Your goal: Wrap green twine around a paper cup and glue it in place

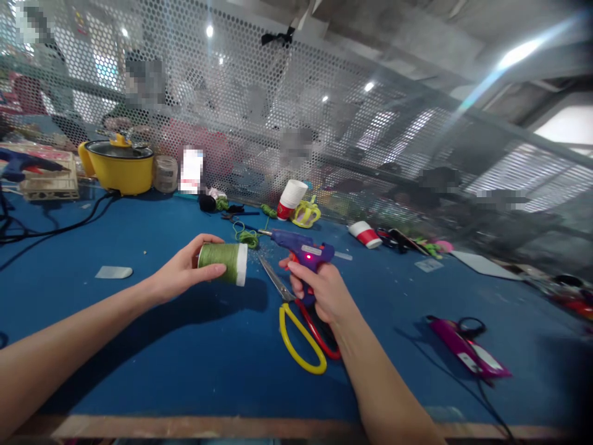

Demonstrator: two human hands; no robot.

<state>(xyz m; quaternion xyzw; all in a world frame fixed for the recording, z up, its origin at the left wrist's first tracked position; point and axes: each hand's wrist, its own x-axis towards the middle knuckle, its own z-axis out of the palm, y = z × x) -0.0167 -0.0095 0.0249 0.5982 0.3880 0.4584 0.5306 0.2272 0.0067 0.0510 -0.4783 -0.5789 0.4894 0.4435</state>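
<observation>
My left hand (pixel 200 264) grips a paper cup wrapped in green cord (pixel 218 262), held sideways above the blue table with its white rim facing right. Fingers of my right hand (pixel 319 281) are closed around the handle of a purple-blue hot glue gun (pixel 296 242). A red light glows on the gun, its nozzle points left, and a clear glue stick sticks out behind. The nozzle is apart from the cup. Scissors (pixel 296 334) with one yellow and one red handle lie under my right hand, partly hidden by it. Loose green cord (pixel 248 239) lies beyond the cup.
A yellow electric pot (pixel 123 173), a jar (pixel 165 174) and a lit phone (pixel 191 168) stand at the back left. Stacked paper cups (pixel 293 196) and a yellow woven basket (pixel 306 214) are by the mesh partition. A purple packet (pixel 467 349) and cable lie right.
</observation>
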